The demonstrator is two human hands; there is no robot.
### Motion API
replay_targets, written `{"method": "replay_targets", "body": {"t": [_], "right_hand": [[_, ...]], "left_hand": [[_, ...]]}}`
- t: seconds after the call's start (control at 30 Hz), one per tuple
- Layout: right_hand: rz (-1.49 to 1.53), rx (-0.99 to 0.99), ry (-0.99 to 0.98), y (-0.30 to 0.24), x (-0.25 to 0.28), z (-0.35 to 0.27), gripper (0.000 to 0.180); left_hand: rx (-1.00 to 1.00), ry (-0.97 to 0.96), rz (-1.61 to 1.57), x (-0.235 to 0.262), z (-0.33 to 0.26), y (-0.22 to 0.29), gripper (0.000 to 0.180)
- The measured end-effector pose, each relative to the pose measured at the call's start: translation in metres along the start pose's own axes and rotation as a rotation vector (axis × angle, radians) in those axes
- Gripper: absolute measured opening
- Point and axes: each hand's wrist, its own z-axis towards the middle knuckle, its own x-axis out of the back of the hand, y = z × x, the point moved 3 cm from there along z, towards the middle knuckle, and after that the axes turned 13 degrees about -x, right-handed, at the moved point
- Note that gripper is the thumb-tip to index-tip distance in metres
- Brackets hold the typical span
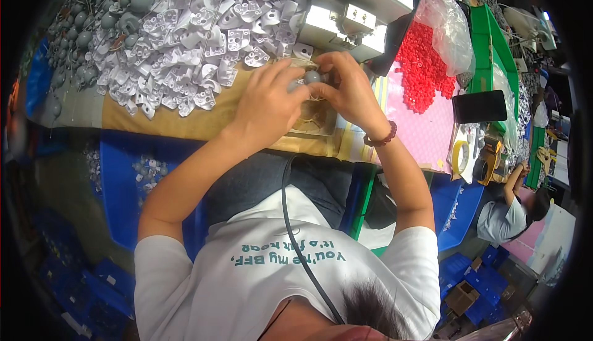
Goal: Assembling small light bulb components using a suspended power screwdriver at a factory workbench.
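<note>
At the table's front, a small grey ball-shaped part (312, 77) sits between my two hands. My left hand (270, 101) is closed at its left side, fingers curled, with the tips partly hidden. From the right, my right hand (347, 87) closes on the same part, with thumb and index finger bent round it. Just beneath my fingers lies a clear, yellowish shallow tray (314, 122). Close beyond my hands stands a white and silver bench machine (361, 23) with a metal block at its front.
A heap of white plastic pieces (179, 45) covers the table's left, with grey ball parts (141, 0) behind. Red small parts (426, 63), a green bin (494, 48), a black phone (480, 106) and a tape roll (460, 157) lie right. Another person (503, 217) sits farther right.
</note>
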Motion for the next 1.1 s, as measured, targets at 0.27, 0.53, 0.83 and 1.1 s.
{"method": "replay_targets", "body": {"t": [0.27,0.53,0.83,1.1], "right_hand": [[-0.040,0.223,0.387,0.011,0.013,-0.008,0.051],[0.372,-0.151,0.503,0.090,0.074,0.051,0.054],[0.920,0.488,0.675,-0.039,0.105,0.029,0.039],[0.767,0.192,0.458,-0.060,0.066,0.062,0.014]], "left_hand": [[0.171,-0.038,0.012,-0.007,0.018,0.003,0.035],[0.126,-0.021,-0.025,-0.007,0.019,0.001,0.035],[0.137,0.004,-0.042,-0.008,0.014,0.001,0.037],[0.153,0.013,-0.046,-0.011,0.015,0.000,0.037]]}}
